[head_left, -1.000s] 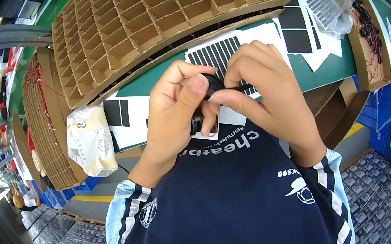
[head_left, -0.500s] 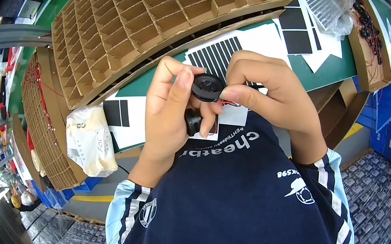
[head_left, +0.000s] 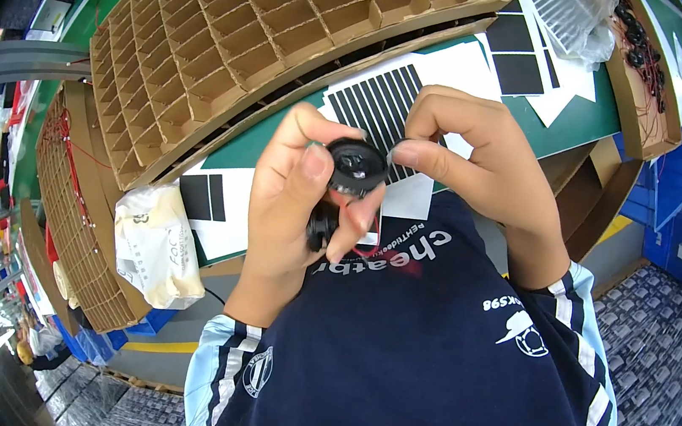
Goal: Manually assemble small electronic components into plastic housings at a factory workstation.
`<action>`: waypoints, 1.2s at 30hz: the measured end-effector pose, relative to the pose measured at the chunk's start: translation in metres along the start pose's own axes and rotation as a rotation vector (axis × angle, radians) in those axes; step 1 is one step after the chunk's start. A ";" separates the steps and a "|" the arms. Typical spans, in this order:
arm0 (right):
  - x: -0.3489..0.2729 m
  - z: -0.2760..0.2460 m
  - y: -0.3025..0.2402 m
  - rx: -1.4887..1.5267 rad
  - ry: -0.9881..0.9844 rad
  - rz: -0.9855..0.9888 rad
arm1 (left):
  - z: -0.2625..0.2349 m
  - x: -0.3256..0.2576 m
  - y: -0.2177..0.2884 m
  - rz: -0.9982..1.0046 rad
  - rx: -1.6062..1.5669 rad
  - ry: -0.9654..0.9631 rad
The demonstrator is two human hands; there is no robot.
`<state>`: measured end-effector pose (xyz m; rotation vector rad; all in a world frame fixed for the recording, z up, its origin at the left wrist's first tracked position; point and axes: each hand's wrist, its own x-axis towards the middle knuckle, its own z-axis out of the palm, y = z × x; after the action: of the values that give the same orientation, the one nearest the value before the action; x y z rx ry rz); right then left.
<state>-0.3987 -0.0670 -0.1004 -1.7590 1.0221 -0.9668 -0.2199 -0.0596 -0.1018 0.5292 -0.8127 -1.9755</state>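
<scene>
My left hand (head_left: pixel 296 195) holds a small round black part (head_left: pixel 357 166) between thumb and fingers, close to my chest. More black parts (head_left: pixel 322 226) sit lower in the same palm, with a thin red wire beside them. My right hand (head_left: pixel 475 161) is at the round part's right edge, thumb and forefinger pinched near it. Whether they grip something tiny I cannot tell. Both hands hover over a white sheet with black strips (head_left: pixel 380 103) on the green table (head_left: pixel 579 114).
A big cardboard grid of cells (head_left: pixel 235 38) lies across the table's far side. A second grid (head_left: pixel 64 179) stands at the left. A crumpled white bag (head_left: pixel 154 245) rests at the table's near edge. A cardboard tray with black parts (head_left: pixel 645 63) and a clear plastic bag (head_left: pixel 574 16) are at the right.
The round black part has been raised out of the closed hands and turned to face the camera. My right fingers have opened off it and now pinch at its right side.
</scene>
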 end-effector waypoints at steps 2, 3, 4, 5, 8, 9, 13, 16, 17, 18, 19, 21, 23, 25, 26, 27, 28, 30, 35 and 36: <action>-0.002 0.000 0.004 0.132 -0.051 0.043 | 0.005 0.000 0.002 -0.047 -0.013 -0.034; -0.003 -0.001 0.005 0.244 -0.053 0.056 | 0.007 0.000 0.004 -0.077 -0.065 -0.004; -0.004 -0.001 0.006 0.356 -0.055 0.070 | 0.008 0.000 0.005 -0.106 -0.119 0.025; -0.005 -0.001 0.007 0.355 -0.054 0.071 | 0.006 0.001 0.003 -0.108 -0.196 -0.003; -0.005 0.001 0.010 0.408 0.071 0.123 | 0.007 0.001 0.001 -0.080 -0.247 -0.025; -0.005 0.004 0.010 0.460 0.086 0.044 | 0.005 0.001 0.001 -0.094 -0.217 -0.043; -0.004 0.013 0.010 0.612 0.049 -0.121 | 0.005 0.000 -0.002 -0.095 -0.263 -0.076; -0.002 0.016 0.010 0.757 -0.002 -0.131 | 0.000 0.001 -0.006 -0.065 -0.336 -0.136; -0.001 0.017 0.011 0.811 -0.011 -0.122 | 0.001 0.001 -0.006 -0.066 -0.336 -0.137; -0.001 0.018 0.011 0.866 -0.019 -0.112 | 0.002 0.001 -0.007 -0.055 -0.348 -0.162; 0.000 0.019 0.010 0.866 -0.017 -0.112 | 0.002 0.001 -0.007 -0.045 -0.360 -0.188; 0.001 0.023 0.008 0.876 -0.029 -0.141 | 0.005 0.000 -0.006 -0.055 -0.354 -0.197; 0.001 0.024 0.006 0.898 -0.031 -0.117 | 0.005 0.000 -0.008 0.019 -0.283 -0.189; 0.001 0.024 0.005 0.895 -0.021 -0.100 | 0.003 -0.001 -0.008 0.011 -0.338 -0.198; 0.001 0.025 0.005 0.895 -0.020 -0.099 | 0.005 -0.002 -0.007 0.032 -0.269 -0.156; 0.001 0.025 0.003 0.863 -0.008 -0.078 | 0.005 -0.002 -0.006 0.054 -0.200 -0.114; 0.001 0.025 0.003 0.831 0.003 -0.057 | 0.003 -0.002 -0.006 0.053 -0.201 -0.114; -0.001 0.028 0.002 0.956 -0.019 -0.025 | 0.001 -0.004 -0.002 -0.035 -0.246 -0.164; -0.001 0.040 0.009 1.186 -0.027 -0.044 | -0.001 -0.003 -0.006 -0.039 -0.171 -0.097; -0.002 0.041 0.008 1.255 -0.024 -0.014 | 0.000 -0.003 -0.006 -0.036 -0.170 -0.103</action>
<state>-0.3641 -0.0555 -0.1219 -0.7070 0.2061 -1.1937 -0.2216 -0.0548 -0.1063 0.3475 -0.6937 -2.0962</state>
